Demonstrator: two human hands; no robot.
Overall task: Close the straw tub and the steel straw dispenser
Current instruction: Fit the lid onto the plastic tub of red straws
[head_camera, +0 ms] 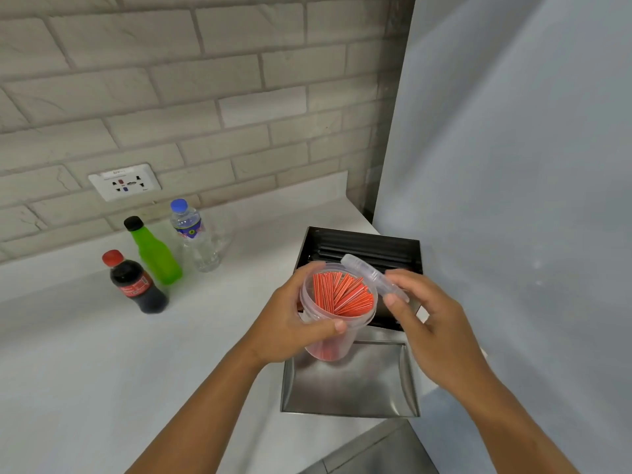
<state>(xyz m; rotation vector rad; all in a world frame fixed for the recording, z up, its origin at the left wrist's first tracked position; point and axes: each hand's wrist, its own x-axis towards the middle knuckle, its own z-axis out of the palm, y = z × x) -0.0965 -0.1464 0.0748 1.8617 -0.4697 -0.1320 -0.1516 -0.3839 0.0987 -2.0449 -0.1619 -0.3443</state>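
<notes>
A clear plastic straw tub (pixel 328 340) packed with red wrapped straws (pixel 342 295) is held above the steel straw dispenser. My left hand (pixel 294 319) wraps around the tub's left side, thumb across the front. My right hand (pixel 431 323) pinches the tub's clear lid (pixel 371 277), which is tilted over the tub's right rim and does not sit flat on it. The steel straw dispenser (pixel 349 388) stands open on the counter, its lid flap lying toward me and dark straws (pixel 362 248) showing in the box at the back.
Three bottles stand to the left on the white counter (pixel 102 354): a cola bottle (pixel 136 283), a green bottle (pixel 154 251) and a water bottle (pixel 196 234). A wall socket (pixel 124 182) sits on the brick wall. A grey panel (pixel 513 200) rises close on the right.
</notes>
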